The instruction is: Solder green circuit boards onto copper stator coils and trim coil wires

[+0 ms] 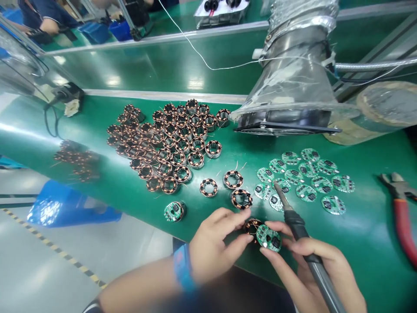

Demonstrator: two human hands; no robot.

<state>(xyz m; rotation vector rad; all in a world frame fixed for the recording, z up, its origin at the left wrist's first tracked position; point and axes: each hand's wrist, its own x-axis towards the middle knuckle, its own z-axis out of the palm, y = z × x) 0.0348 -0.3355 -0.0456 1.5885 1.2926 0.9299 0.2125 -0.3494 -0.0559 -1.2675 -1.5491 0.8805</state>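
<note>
Near the table's front edge, my left hand (216, 243) grips a copper-wound motor stator (253, 227) between thumb and fingers. A blue band circles that wrist. My right hand (316, 265) pinches a round green circuit board (269, 238) at its edge, close beside the stator. Across the same hand lies a soldering iron (298, 226), its tip pointing up and left over the loose boards (306, 193). Whether the held board touches the stator I cannot tell. Just beyond my left fingers stand two more stators, the nearer one (241, 199) almost at my fingertips.
Many stators (177, 157) crowd the green table's middle left. One stator topped with a board (174, 211) stands apart. A fume extraction hood (286, 95) hangs at the back right; red-handled pliers (404, 217) lie far right. Another person's arm (48, 24) shows at upper left.
</note>
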